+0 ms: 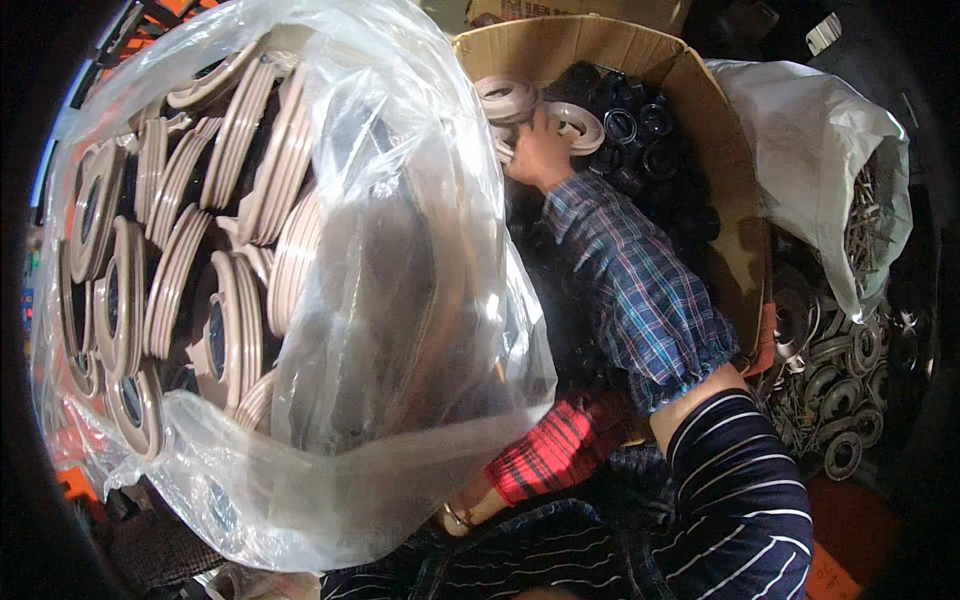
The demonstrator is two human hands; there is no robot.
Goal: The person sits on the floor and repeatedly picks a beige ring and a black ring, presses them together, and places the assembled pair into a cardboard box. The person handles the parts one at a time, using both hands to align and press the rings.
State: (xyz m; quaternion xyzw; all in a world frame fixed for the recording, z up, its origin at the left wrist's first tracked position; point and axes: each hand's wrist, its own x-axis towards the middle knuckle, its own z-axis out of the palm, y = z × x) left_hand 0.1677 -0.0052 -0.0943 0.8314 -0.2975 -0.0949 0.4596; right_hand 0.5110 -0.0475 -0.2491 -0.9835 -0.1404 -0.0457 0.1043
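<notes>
My right hand (541, 152) reaches into a cardboard box (735, 220), its fingers curled around a beige plastic ring (588, 128). Right beside its fingers lies another beige ring (503, 97), with more beige edges under it. Black round plastic parts (640, 135) fill the box around them. My left forearm, in a red plaid sleeve (560, 450), runs toward a large clear plastic bag (410, 300). A bangle shows at the wrist; the left hand itself is hidden behind the bag's lower edge. Inside the bag are many stacked beige rings (178, 275) with dark centres.
A white sack (800, 150) of thin metal pieces leans open at the box's right. Below it lies a heap of metallic rings (840, 400). Another carton (580, 10) stands behind the box. Orange crate parts (75, 485) show at the far left.
</notes>
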